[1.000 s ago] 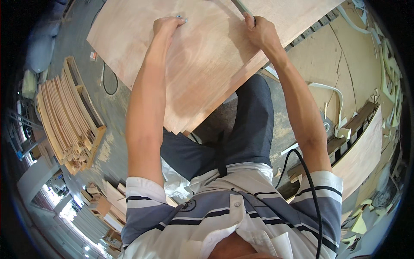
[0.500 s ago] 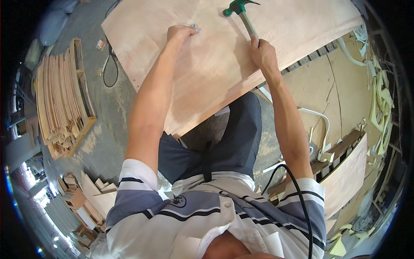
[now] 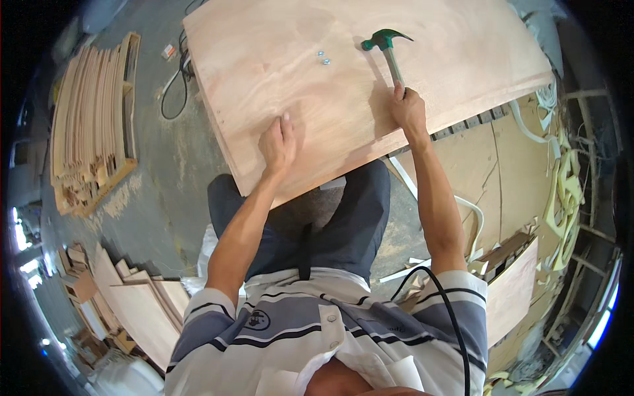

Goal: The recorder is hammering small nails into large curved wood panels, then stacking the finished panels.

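Head view, plywood: a pale plywood sheet (image 3: 350, 99) lies across the upper middle, in front of the person's knees, with a second layer's edge showing below it.
Hammer: a green-headed claw hammer (image 3: 392, 63) is above the right part of the sheet, head away from the person, claw toward the right; whether the head touches the wood is hard to tell.
Right grip: the right hand (image 3: 411, 112) is clenched around the lower end of the hammer's handle, near the sheet's close edge.
Left grip: the left hand (image 3: 277, 144) is over the sheet's near left part, fingers curled, index finger reaching forward; its palm is hidden, so I cannot tell whether it grasps anything.
Metal pieces: two small shiny metal pieces (image 3: 326, 62) sit close together on the sheet, between the hands and farther out, left of the hammer head.
Floor, left: a dark cord (image 3: 174, 109) loops beside the sheet; farther left lies a stack of wooden strips (image 3: 89, 115).
Floor, right: yellowish scraps (image 3: 563, 204) lie along the far side.
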Available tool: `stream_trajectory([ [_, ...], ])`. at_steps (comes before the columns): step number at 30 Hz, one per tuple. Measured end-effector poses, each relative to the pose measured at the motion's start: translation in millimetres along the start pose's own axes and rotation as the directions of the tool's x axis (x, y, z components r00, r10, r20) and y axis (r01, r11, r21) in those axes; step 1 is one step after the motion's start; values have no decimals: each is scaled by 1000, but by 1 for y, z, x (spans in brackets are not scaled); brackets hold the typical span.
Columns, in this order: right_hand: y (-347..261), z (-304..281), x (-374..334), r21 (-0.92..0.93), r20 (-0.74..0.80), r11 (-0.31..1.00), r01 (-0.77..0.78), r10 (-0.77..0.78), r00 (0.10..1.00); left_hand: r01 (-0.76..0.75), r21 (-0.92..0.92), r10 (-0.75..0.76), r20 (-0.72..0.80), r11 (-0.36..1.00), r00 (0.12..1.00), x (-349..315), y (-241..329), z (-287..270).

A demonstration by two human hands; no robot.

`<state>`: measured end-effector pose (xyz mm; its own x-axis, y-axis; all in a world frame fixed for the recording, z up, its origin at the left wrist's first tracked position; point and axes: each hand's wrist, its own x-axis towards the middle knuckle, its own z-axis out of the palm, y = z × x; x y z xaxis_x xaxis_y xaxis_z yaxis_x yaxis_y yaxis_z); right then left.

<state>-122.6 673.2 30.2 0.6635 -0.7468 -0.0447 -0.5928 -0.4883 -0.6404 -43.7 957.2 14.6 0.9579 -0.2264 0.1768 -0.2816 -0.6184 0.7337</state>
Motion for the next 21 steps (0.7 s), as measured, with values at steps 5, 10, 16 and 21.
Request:
stream_trajectory([
  [5, -23, -10, -11, 88, 25, 981, 175, -178, 984, -65, 93, 61, 47, 994, 997, -12, -10, -16],
  [10, -82, -28, -45, 120, -2, 953, 280, -282, 960, -120, 113, 123, -26, 986, 992, -15, -12, -16],
  [16, -41, 13, -32, -94, 29, 843, 530, -529, 848, -147, 84, 152, -62, 986, 986, -16, -2, -7],
  [21, -141, -59, -44, 252, 248, 957, 141, -205, 947, -88, 112, 95, -55, 990, 994, -11, -15, -10],
])
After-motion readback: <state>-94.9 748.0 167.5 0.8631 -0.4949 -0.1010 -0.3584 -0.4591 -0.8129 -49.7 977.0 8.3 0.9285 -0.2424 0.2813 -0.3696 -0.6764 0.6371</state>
